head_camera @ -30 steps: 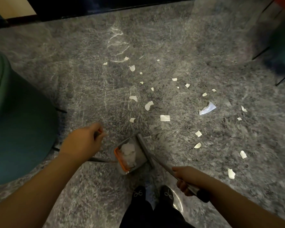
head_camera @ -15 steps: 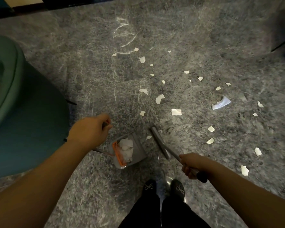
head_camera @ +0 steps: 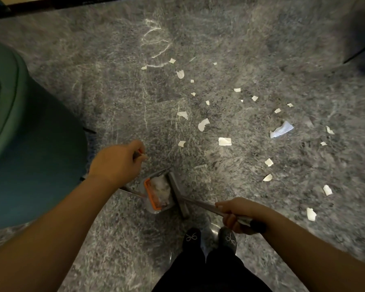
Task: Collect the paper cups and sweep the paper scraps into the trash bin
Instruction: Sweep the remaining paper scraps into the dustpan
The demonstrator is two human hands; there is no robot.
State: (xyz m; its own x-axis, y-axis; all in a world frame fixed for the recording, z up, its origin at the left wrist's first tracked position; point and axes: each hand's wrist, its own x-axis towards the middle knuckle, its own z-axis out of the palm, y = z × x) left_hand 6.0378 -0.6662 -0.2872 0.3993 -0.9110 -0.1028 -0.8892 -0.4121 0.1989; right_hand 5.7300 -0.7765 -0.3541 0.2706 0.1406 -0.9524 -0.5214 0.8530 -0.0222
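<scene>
Several white paper scraps [head_camera: 224, 141] lie scattered over the grey marbled floor ahead and to the right. A grey dustpan [head_camera: 156, 191] with an orange edge stands on the floor by my feet, with white paper in it. My left hand [head_camera: 117, 163] grips the top of its upright handle. My right hand [head_camera: 238, 213] grips the metal broom handle [head_camera: 200, 203]. The grey broom head [head_camera: 178, 196] lies against the pan's right side. No paper cups show.
A big teal rounded seat [head_camera: 25, 148] fills the left side. My dark shoes [head_camera: 209, 239] stand just below the pan. A dark furniture edge [head_camera: 362, 49] sits at the top right. Bare floor stretches ahead.
The broom head has swept back left against the dustpan's side, after swinging away from it half a second ago. My left hand keeps hold of the pan handle.
</scene>
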